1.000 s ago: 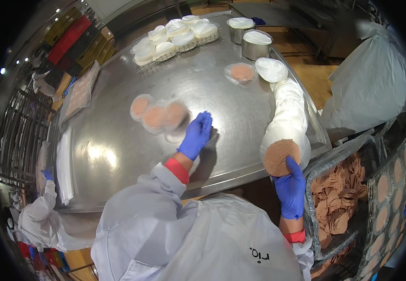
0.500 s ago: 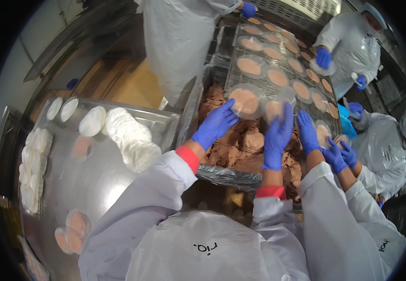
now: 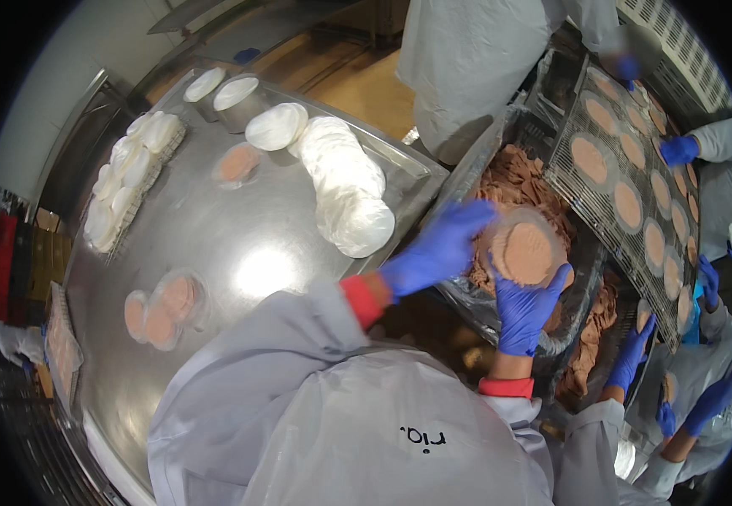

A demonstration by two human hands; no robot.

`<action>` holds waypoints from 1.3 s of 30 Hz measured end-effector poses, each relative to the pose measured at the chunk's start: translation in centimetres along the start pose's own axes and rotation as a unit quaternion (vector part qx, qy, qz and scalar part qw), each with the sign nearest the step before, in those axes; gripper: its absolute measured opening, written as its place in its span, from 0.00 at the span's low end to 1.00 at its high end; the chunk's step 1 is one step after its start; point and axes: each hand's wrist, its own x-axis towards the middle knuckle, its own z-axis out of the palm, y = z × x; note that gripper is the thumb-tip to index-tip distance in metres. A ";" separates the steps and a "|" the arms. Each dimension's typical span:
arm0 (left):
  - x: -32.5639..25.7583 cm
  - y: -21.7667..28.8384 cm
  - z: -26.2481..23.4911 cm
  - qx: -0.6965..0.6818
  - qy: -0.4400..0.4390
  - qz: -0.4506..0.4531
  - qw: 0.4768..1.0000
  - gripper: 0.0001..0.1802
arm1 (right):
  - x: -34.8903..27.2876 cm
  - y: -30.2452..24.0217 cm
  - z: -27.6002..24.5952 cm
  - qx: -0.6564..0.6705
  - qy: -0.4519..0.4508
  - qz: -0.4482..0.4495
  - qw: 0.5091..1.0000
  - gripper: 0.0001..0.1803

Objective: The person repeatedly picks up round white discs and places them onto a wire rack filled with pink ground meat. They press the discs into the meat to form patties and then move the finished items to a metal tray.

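Note:
Held over a plastic-lined bin, a round pink meat patty (image 3: 526, 251) on a pale translucent disc rests in my right hand (image 3: 528, 316). The thumb and fingers of that blue-gloved hand curl round its near edge. My left hand (image 3: 437, 249), also gloved in blue, is just left of the patty above the bin's edge. Motion smears its fingers, so I cannot tell whether they touch the disc. Brown-pink ground meat (image 3: 513, 169) fills the bin beneath. Right of it runs a wire mesh conveyor (image 3: 581, 198) carrying rows of patties on discs.
On the left stands a steel table (image 3: 214, 244) with a fanned row of white discs (image 3: 345, 185), stacked white discs (image 3: 129, 173) and several patties (image 3: 163, 312). Co-workers' gloved hands (image 3: 632, 354) work along the conveyor at right. A person in a white gown (image 3: 459, 76) stands beyond the bin.
The view has swung left toward the steel table. My hands have drawn back from the conveyor's near end, and a patty on its disc now lies in my right hand.

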 end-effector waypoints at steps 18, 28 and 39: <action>5.4 -7.0 1.6 -0.142 0.032 -0.163 0.976 0.18 | 3.8 -9.6 -0.7 -0.325 0.095 -0.506 0.793 0.31; 9.6 -2.8 10.6 -0.794 -0.001 -0.309 0.524 0.32 | 5.8 -12.7 -3.2 -0.106 0.024 -0.243 0.964 0.23; -0.4 -0.3 -4.0 -0.676 0.076 -0.334 0.653 0.27 | 3.7 5.5 4.3 -0.535 -0.107 -0.188 0.817 0.32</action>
